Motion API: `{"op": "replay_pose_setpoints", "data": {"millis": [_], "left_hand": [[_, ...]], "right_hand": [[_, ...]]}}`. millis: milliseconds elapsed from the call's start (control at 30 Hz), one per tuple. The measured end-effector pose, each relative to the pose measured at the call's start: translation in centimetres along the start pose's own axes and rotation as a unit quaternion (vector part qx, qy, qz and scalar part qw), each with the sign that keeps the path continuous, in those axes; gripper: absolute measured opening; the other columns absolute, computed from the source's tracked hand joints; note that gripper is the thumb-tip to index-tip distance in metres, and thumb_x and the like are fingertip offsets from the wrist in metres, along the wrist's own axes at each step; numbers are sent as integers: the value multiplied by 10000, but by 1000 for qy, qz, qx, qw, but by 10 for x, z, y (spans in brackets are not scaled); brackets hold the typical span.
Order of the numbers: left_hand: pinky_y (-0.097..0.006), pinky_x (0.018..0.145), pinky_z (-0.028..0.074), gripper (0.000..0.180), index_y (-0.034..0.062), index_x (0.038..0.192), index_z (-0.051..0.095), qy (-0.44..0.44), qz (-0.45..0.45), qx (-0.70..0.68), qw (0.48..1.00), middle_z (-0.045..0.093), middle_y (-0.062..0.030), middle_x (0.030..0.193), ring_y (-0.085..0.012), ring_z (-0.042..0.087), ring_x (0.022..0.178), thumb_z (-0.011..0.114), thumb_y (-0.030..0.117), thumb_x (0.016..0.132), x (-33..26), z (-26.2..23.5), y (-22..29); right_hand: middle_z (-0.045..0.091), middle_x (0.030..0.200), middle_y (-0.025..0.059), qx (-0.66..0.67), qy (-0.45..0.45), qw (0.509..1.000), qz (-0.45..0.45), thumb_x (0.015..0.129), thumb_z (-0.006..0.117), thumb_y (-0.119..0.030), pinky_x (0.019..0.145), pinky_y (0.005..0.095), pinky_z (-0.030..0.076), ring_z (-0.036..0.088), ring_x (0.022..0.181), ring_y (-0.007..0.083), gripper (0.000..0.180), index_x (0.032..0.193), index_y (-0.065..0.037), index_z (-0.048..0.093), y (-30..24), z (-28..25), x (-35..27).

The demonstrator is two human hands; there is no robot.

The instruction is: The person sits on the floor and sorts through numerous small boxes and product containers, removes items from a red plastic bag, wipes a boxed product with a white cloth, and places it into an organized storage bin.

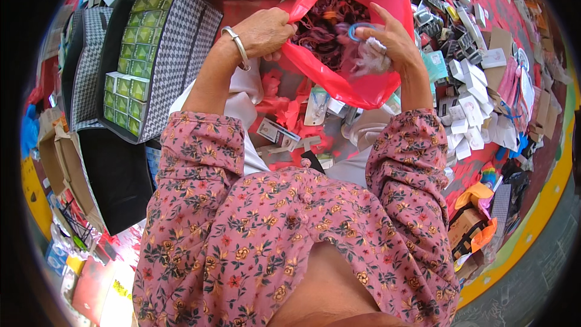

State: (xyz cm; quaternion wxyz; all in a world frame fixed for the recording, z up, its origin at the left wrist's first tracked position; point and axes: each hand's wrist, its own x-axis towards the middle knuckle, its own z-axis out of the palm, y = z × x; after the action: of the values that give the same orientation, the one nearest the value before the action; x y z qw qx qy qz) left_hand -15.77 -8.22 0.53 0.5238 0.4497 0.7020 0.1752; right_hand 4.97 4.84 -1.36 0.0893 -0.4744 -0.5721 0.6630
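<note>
A red plastic bag [315,75] stands with its mouth spread wide in front of me. My left hand [264,31] is closed on the left side of its rim. Inside lies a dark tangle of stringy, mixed-colour pieces [330,27]. Over the bag's right side, my right hand [390,41] has its index finger raised. A light blue ring-like band [356,31] sits at its thumb, and a pale, fluffy bunch [371,59] hangs beneath the fingers. That bunch is blurred, so its exact kind is unclear.
On the left, a houndstooth-patterned storage box [181,54] holds several green cartons [142,36]. Many small white boxes [469,106] are heaped at the right. Red plastic scraps [293,112] and a flat packet [278,133] lie between my legs. An open brown carton [69,169] stands at lower left.
</note>
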Motion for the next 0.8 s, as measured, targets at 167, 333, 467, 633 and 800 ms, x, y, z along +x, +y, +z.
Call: {"op": "replay_pose_setpoints", "data": {"millis": [167,333,467,633,800], "left_hand": [[-260,405,420,274,-20,706,514,-22,50,49,997,512,-55,520,-128,506,425,422,201,839,3,0,-5],[-267,412,413,276,-20,701,508,7,3,17,1000,502,-58,499,-132,504,425,424,205,836,-2,2,1],[-265,409,411,271,-23,697,504,-1,3,37,999,500,-58,494,-129,504,427,428,199,833,-4,-1,5],[-255,398,406,256,-24,710,501,1,2,20,1000,508,-53,519,-122,503,430,438,191,832,0,3,6],[-237,391,401,254,-17,721,505,5,-3,5,1000,512,-41,540,-111,504,435,443,199,840,2,2,-4]], "right_hand": [[603,903,203,-308,45,950,-29,711,603,-203,724,366,460,595,838,287,408,1072,-20,550,38,-33,37],[600,854,235,-516,141,842,-64,736,571,-371,748,410,450,576,872,347,432,899,29,598,52,-15,37],[598,848,215,-439,61,895,53,691,620,-406,712,401,462,599,807,314,534,994,28,550,89,-19,68],[601,756,105,-170,-11,985,0,666,641,-130,595,316,450,566,657,184,342,969,13,572,118,-7,79],[616,838,100,-269,-140,951,-55,701,609,-125,679,288,447,565,762,164,302,985,-25,587,64,33,53]]}}
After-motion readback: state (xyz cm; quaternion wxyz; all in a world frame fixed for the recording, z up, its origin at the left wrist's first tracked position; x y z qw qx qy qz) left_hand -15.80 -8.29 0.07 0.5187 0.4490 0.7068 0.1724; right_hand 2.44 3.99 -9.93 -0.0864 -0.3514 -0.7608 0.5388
